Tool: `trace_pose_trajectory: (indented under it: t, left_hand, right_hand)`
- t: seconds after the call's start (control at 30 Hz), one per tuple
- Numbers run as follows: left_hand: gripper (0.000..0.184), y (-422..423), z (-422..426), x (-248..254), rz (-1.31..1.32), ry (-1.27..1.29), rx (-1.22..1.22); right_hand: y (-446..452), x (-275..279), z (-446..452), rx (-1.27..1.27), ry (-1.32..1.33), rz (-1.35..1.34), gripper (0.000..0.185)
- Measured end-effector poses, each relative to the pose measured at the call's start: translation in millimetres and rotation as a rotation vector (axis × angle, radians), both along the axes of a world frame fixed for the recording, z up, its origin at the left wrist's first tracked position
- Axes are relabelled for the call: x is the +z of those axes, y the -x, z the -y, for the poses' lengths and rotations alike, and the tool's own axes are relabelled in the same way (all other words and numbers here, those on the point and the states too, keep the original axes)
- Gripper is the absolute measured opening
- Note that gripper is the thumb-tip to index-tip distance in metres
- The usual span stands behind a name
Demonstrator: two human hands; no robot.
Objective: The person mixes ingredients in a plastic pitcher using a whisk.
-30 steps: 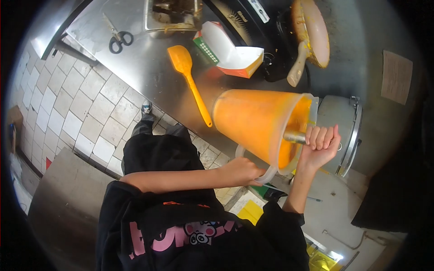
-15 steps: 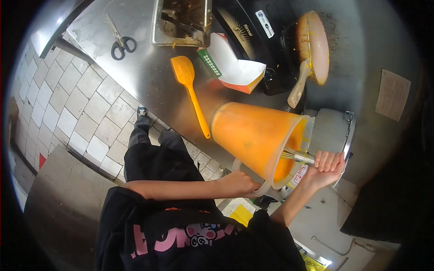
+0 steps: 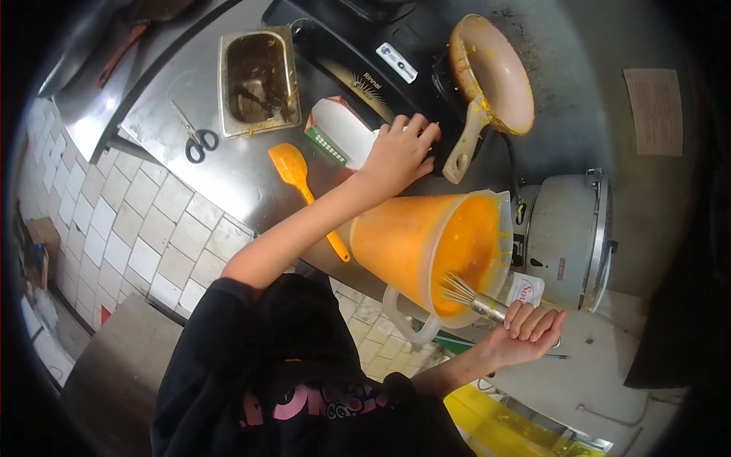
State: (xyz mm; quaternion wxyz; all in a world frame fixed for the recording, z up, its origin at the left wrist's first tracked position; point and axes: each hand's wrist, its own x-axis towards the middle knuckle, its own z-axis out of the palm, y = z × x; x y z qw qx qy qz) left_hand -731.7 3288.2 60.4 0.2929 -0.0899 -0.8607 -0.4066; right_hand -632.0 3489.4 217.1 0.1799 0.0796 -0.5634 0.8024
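My right hand [image 3: 531,333] is wrapped round the metal handle of a whisk [image 3: 487,307]. Its wires dip inside the mouth of a tall translucent pitcher [image 3: 396,244] filled with orange-yellow liquid. The pitcher appears on its base, its handle [image 3: 411,324] towards me and free of any hand. My left hand [image 3: 400,156] reaches across above the pitcher to the front of the black Rinnai stove [image 3: 358,76]. Its fingers are bent around the spot of a stove knob, which they hide. Partly behind that hand lies a paper food tray [image 3: 343,133].
A frying pan [image 3: 495,76] with a pale inside rests on the stove. An orange spatula [image 3: 293,167], scissors [image 3: 196,141] and a dirty metal container [image 3: 259,84] are on the steel counter. A grey round appliance [image 3: 567,236] stands right of the pitcher.
My left hand has let go of the pitcher handle and moved up to the stove front. My right hand still holds the whisk in the pitcher. The view has shifted.
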Motion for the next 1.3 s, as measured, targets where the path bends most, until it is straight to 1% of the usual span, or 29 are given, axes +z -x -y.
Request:
trace_pose_trajectory:
  t: [0.07,0.1,0.13,0.2,0.23,0.27,0.37,0.4,0.43,0.47,0.53,0.57,0.6,0.67,0.7,0.73,0.77,0.8,0.87,0.93,0.97,1.0,1.1,1.27,1.3]
  left_hand:
    - [0.062,18.5,-19.4,-24.3,0.296,0.125,0.236]
    - [0.088,16.3,-17.4,-25.8,0.466,0.021,0.124]
    - [0.088,16.3,-15.7,-26.0,0.653,-0.015,0.059]
    - [0.086,3.1,-7.7,-29.5,0.596,-0.059,-0.008]
    - [0.073,-7.5,-2.0,-30.7,0.53,-0.148,-0.064]
    - [0.073,-18.3,3.3,-24.5,0.538,-0.126,-0.056]
    - [0.069,-56.1,26.8,16.2,0.573,-0.229,-0.239]
    - [0.069,-67.2,36.5,33.8,0.582,-0.211,-0.219]
    - [0.068,-78.1,46.2,52.8,0.576,-0.309,-0.236]
    - [0.067,-88.9,55.0,70.1,0.567,-0.405,-0.255]
    - [0.067,-110.7,73.9,98.1,0.515,-0.515,-0.209]
    - [0.068,-123.8,82.6,114.3,0.486,-0.59,-0.249]
    - [0.072,-136.4,87.0,125.4,0.432,-0.661,-0.278]
    - [0.056,-169.6,95.0,143.7,0.272,-0.644,-0.244]
    - [0.056,-185.2,103.8,146.5,0.268,-0.623,-0.211]
    - [0.047,-200.2,113.9,148.3,0.125,-0.491,-0.182]
    - [0.038,-211.6,122.6,149.6,-0.013,-0.359,-0.161]
    - [0.03,-217.3,130.0,149.1,-0.107,-0.203,0.055]
    - [0.034,-223.8,156.7,151.9,0.039,0.204,0.445]
    - [0.032,-215.9,186.9,139.8,0.094,0.598,0.739]
    - [0.032,-218.3,205.0,129.5,0.139,0.741,0.814]
    - [0.032,-221.8,215.0,124.4,0.14,0.76,0.842]
    - [0.038,-229.8,235.4,111.8,0.19,0.825,0.933]
    - [0.038,-232.7,239.3,98.4,0.158,0.791,0.97]
    - [0.038,-232.3,241.8,91.3,0.183,0.745,0.958]
  right_hand:
    - [-4.8,-2.8,-1.7,0.0,0.045,-0.008,0.044]
    - [-5.1,-3.5,-2.6,0.013,0.075,-0.013,0.044]
    - [-5.4,-3.7,-3.8,0.005,0.094,-0.027,0.044]
    - [-8.1,-5.2,-7.2,-0.029,0.12,-0.003,0.043]
    - [-8.9,-6.4,-9.9,-0.034,0.14,-0.001,0.043]
    - [-8.7,-8.1,-12.5,-0.042,0.162,0.007,0.043]
    - [-7.5,-12.0,-17.7,-0.02,0.208,0.026,0.043]
    - [-7.0,-13.6,-19.7,-0.009,0.209,0.025,0.044]
    - [-5.5,-15.5,-22.6,0.065,0.211,0.018,0.044]
    - [-4.8,-16.9,-22.2,0.077,0.234,0.026,0.044]
    - [-3.7,-18.0,-20.4,0.024,0.271,0.078,0.044]
    - [-2.2,-19.9,-21.7,0.059,0.235,0.06,0.044]
    - [-1.9,-19.7,-20.8,0.076,0.258,0.058,0.044]
    - [-1.0,-18.3,-15.6,0.007,0.243,0.087,0.043]
    - [0.4,-19.3,-16.8,0.053,0.193,0.043,0.042]
    - [1.3,-20.1,-15.4,0.078,0.216,0.048,0.042]
    - [1.1,-18.6,-13.6,0.027,0.225,0.058,0.041]
    - [0.7,-17.3,-13.1,-0.031,0.23,0.068,0.04]
    - [0.1,-15.9,-13.6,-0.01,0.225,0.06,0.039]
    - [1.0,-15.5,-11.3,-0.08,0.299,0.087,0.038]
    - [1.7,-19.6,-18.4,0.037,0.261,0.041,0.039]
    - [0.2,-18.8,-13.5,0.064,0.282,0.043,0.039]
    - [-5.0,-7.9,1.5,-0.154,0.243,0.095,0.041]
    - [-4.6,-10.1,-4.0,-0.136,0.233,0.05,0.041]
    - [-4.3,-9.9,-5.9,-0.115,0.217,0.024,0.041]
